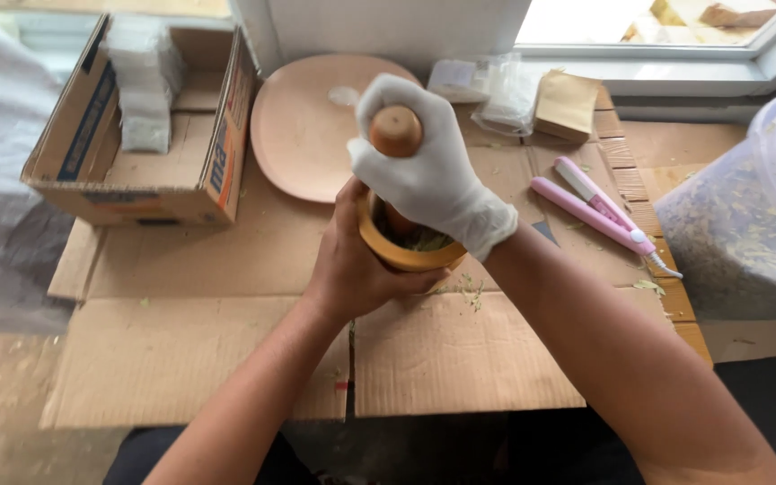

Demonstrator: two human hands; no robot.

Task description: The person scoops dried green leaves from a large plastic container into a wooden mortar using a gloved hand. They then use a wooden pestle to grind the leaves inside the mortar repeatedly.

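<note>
A small wooden mortar (406, 254) stands on flattened cardboard (226, 269) in the middle of the view, with green crushed leaves inside. My left hand (357, 265), bare, wraps around the mortar's left side. My right hand (428, 171), in a white glove, grips a wooden pestle (395, 131) whose rounded top shows above the fist; its lower end sits inside the mortar.
A peach-coloured plate (303, 126) lies behind the mortar. An open cardboard box (141, 117) with white packets stands at the back left. A pink hand tool (599, 208) lies to the right. A clear plastic tub of dried leaves (747, 216) stands at the far right. Small bags (496, 85) lie by the window.
</note>
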